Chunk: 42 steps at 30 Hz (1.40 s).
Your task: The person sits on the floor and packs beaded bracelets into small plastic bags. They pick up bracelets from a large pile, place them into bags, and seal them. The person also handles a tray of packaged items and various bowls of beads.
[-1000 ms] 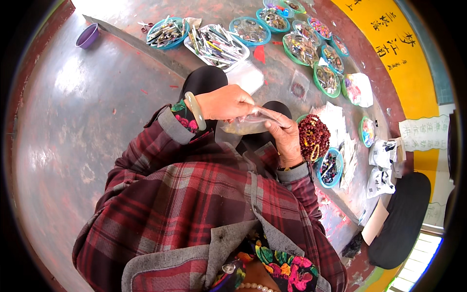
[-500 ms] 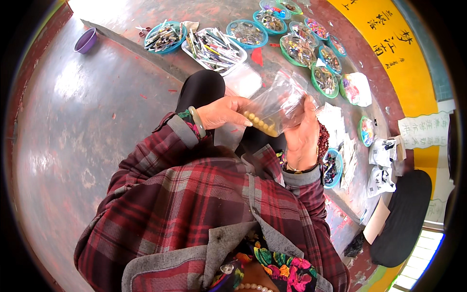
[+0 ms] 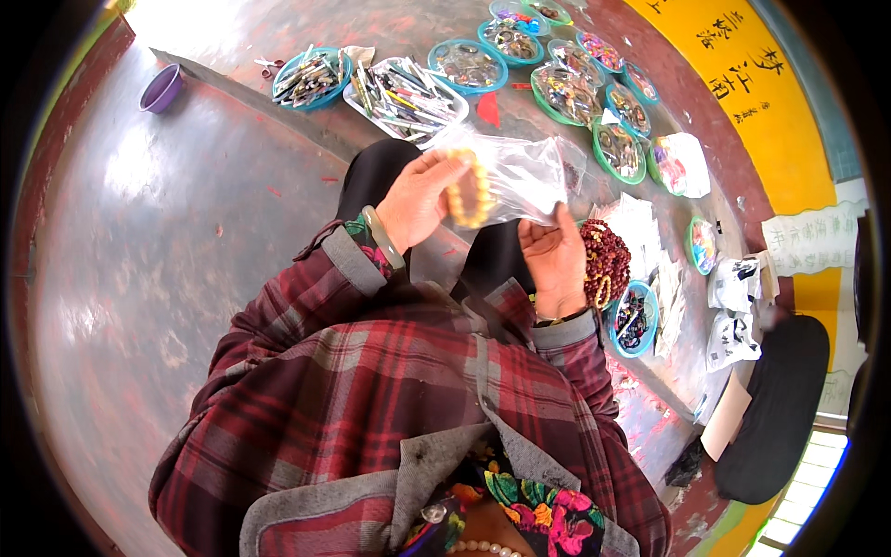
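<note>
A: State the position of the left hand.
B: The left hand (image 3: 413, 200) pinches the yellow bracelet (image 3: 482, 186) between thumb and fingers, at the left end of the clear bag (image 3: 527, 176). Blur hides whether the bracelet sits inside or outside the film.

A: State the position of the right hand.
B: The right hand (image 3: 557, 265) grasps the bag at its lower right corner, thumb up, fingers curled. The bag spans the space between both hands.

A: Where are the bag and bracelet located?
B: Both are held up in front of the body, above the knees (image 3: 379, 172) and off the floor (image 3: 167, 278).

A: List items next to the right hand.
B: A bundle of dark red beads (image 3: 605, 255) appears just beside the wrist. A blue basket (image 3: 623, 349) with dark items stands next to the bundle, on the near side.

A: List items beyond the left hand.
B: A white tray (image 3: 374, 117) of pens (image 3: 408, 97) stands on the floor past the knees. A round pen basket (image 3: 346, 70) stands to its left, with scissors (image 3: 269, 68) just beside the rim. The purple bowl (image 3: 165, 96) is near the floor's far left corner, well apart from these.

A: And along the wall-side edge?
B: Round baskets (image 3: 538, 93) of small goods stand clustered there.
</note>
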Tool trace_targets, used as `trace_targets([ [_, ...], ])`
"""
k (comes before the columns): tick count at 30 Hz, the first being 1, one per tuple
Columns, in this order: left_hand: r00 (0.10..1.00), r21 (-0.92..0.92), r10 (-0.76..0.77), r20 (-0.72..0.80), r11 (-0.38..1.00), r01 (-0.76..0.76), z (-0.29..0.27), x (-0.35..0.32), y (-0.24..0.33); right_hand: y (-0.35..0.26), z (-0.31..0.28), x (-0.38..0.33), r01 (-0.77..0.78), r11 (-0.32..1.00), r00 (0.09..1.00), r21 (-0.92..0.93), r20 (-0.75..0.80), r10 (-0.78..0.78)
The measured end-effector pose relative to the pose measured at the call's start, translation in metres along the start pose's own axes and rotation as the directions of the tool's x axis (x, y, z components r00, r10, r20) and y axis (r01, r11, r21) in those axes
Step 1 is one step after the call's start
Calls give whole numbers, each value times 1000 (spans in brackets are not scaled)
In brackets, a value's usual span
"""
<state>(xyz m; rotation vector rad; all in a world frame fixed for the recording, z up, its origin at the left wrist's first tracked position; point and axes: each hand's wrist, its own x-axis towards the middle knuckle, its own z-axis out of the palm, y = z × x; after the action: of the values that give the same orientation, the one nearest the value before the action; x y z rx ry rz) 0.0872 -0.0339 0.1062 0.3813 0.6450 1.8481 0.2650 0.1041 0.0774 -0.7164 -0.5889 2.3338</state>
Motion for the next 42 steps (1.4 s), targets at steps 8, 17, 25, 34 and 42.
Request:
trace_targets([
  [8,990,351,-117,-83,926,139,-5,-7,39,21,-2,-6,-183,982,960,-40,209,187],
  [17,999,650,-43,-20,758,46,-14,-12,9,27,7,-8,227,956,972,-188,-17,-234],
  [25,996,584,-7,-93,809,61,-14,-11,-2,23,16,-17,454,753,866,-476,37,-499],
  [34,775,943,575,263,15,-332,-12,-1,-15,23,9,-2,573,477,742,-666,175,-648],
  [42,862,934,372,346,-50,-353,45,-17,11,31,6,-3,572,766,817,-294,123,-563],
])
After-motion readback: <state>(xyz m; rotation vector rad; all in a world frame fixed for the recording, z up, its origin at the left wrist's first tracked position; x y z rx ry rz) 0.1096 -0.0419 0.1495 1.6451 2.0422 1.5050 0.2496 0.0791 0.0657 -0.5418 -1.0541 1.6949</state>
